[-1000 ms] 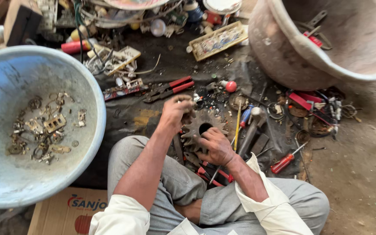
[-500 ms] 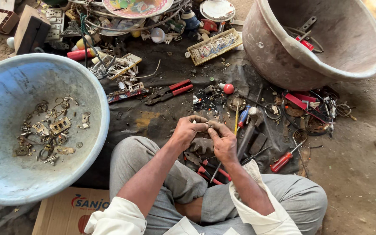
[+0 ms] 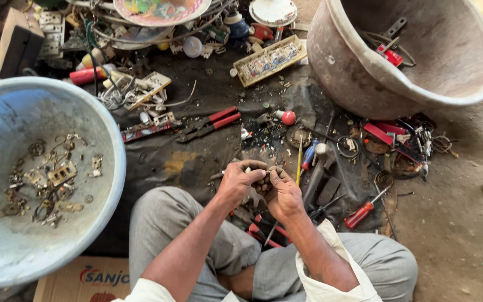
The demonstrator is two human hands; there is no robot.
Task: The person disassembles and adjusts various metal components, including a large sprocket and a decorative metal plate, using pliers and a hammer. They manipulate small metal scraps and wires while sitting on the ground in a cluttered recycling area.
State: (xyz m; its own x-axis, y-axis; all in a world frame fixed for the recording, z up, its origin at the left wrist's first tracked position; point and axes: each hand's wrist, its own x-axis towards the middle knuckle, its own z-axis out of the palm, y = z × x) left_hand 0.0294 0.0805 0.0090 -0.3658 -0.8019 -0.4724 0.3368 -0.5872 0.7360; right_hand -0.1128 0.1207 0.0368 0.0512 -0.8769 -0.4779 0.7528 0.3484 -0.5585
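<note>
Both hands together over the lap: left hand point(image 3: 240, 182) and right hand point(image 3: 282, 193), fingertips pinched narrow round a small part point(image 3: 259, 172), too tiny to identify. Part held between them, just above the dark cloth point(image 3: 197, 159). Red pliers point(image 3: 211, 124) beyond the hands, apart. Yellow screwdriver point(image 3: 299, 161) and hammer point(image 3: 315, 173) just beside the right hand. Red screwdriver point(image 3: 364, 210) further right. Blue basin point(image 3: 6, 112) with metal scraps point(image 3: 46, 182) at left; brown basin point(image 3: 420, 56) at upper right.
</note>
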